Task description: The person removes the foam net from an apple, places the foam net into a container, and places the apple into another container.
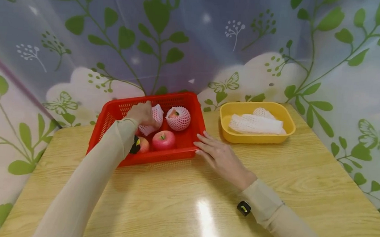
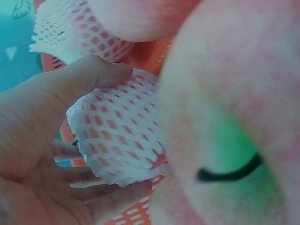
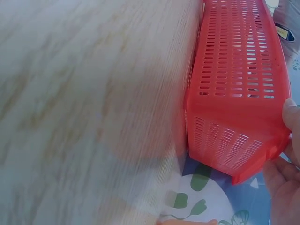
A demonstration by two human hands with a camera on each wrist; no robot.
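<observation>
Inside a red plastic basket [image 1: 174, 154], my left hand [image 1: 140, 113] holds an apple in a white foam net [image 2: 117, 129]. The thumb lies on top of the net in the left wrist view, and the fingers come round below. Beside it sits another net-wrapped apple [image 1: 178, 118]. A bare red apple [image 1: 164, 140] lies near the basket's front wall, next to a second bare apple [image 1: 143, 144] partly hidden by my wrist. My right hand [image 1: 218, 158] touches the basket's front right corner, its fingers nearly straight with the tips at the rim.
To the right stands a yellow tray [image 1: 257, 138] with white foam nets [image 1: 256, 124] in it. Both containers are on a wooden table [image 1: 171, 204], close to a patterned cloth backdrop [image 1: 194, 42] that rises behind them.
</observation>
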